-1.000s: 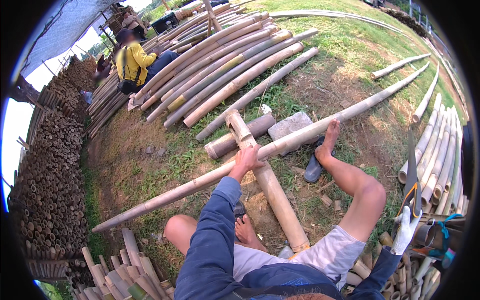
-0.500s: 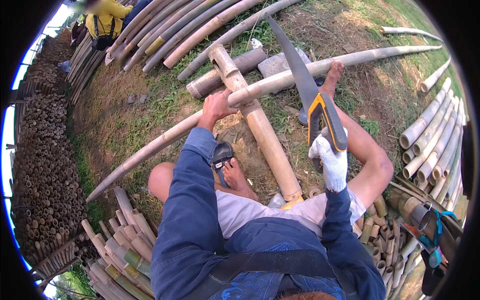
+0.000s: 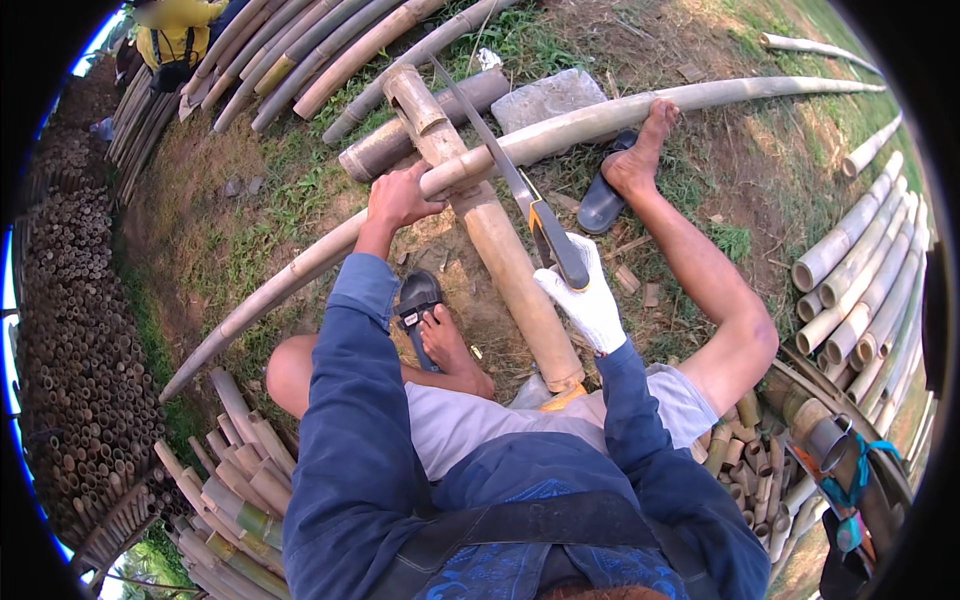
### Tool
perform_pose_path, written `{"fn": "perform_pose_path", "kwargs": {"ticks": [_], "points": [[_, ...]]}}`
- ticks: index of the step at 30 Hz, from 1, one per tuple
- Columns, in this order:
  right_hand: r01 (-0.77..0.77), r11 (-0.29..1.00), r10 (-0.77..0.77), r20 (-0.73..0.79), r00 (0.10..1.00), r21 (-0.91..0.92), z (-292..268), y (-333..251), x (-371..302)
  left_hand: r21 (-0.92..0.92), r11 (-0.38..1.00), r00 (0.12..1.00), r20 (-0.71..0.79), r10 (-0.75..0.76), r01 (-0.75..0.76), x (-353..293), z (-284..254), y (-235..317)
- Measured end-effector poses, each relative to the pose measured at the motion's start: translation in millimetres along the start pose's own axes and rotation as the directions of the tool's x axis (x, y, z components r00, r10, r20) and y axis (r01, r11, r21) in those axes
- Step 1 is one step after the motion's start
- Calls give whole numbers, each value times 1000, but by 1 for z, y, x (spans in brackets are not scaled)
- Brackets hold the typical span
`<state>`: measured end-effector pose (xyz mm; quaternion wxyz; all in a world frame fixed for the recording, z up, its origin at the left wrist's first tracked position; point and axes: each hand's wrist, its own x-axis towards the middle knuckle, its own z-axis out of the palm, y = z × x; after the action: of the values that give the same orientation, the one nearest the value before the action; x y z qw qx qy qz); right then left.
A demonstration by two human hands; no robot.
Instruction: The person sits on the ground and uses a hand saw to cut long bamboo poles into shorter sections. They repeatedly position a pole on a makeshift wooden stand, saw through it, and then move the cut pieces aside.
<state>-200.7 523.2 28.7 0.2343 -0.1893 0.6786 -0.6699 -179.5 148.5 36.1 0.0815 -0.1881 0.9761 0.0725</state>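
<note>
A long bamboo pole (image 3: 590,125) runs across in front of me, over a thicker bamboo post (image 3: 510,270) with a notch cut near its far end. My left hand (image 3: 400,200), bare, is closed round the pole just left of that crossing. In a white glove, my right hand (image 3: 585,300) grips the handle of a handsaw (image 3: 550,235), black and yellow. The saw's blade (image 3: 490,140) now slants over the pole, just right of the crossing; whether its teeth touch cannot be told. My bare right foot (image 3: 650,140) presses on the pole farther right.
A thick dark bamboo piece (image 3: 480,95) props the post beside a grey stone block (image 3: 550,97). Sandals (image 3: 602,200) lie near my feet. Bamboo stacks (image 3: 75,340) stand left, with more poles (image 3: 860,290) at right. A person in yellow (image 3: 170,35) is at far left.
The saw has come down and left from a raised position to lie across the pole, its blade turned edge-on. My left hand keeps its hold. The whole view has shifted slightly.
</note>
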Motion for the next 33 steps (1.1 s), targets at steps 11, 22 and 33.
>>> {"fn": "perform_pose_path", "kwargs": {"ticks": [11,22,33], "points": [[46,970,-14,130,991,-239,-41,-14,-86,-39,999,999,33,-33,34,-3,5,-3],[144,989,-145,-26,989,-45,42,-27,63,-5,1000,1000,24,5,-5,2,8,2],[155,978,-159,-21,987,-140,35,-36,58,-5,998,998,19,-68,68,5,0,13]]}}
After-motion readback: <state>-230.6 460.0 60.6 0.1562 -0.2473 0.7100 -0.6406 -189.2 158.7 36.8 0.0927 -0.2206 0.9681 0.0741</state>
